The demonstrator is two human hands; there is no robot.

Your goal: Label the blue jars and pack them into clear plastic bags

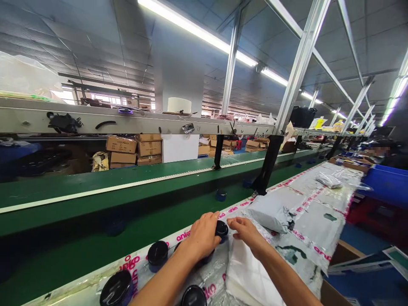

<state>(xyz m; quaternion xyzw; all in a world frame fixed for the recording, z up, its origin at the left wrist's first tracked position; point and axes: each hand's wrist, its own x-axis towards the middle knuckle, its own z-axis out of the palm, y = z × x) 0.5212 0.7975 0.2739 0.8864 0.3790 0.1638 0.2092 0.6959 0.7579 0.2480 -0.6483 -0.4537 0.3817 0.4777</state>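
Left to right: green conveyor belt (149, 208) runs along the far side of the film-covered bench (339, 204), with a bluish jar (221, 195) sitting on the belt past the hands. On the bench at left, a near black-lidded jar (116, 287), then a second lidded jar (157, 253); another lidded jar (194, 296) at the bottom edge, more partly hidden by the left forearm. Left hand (204, 234) is curled round the left side of the working jar (222, 228), which is on or just above the bench near the belt edge; can't tell if the grip is firm. Right hand (246, 231): thumb and index close together just right of that jar, contact unclear. White sheets (244, 272) lie under the right wrist, grey bag (269, 212) beyond. Step in hand, my read: positioning or steadying that one jar. Next move calls for a sure side grip, clear of neighbours.
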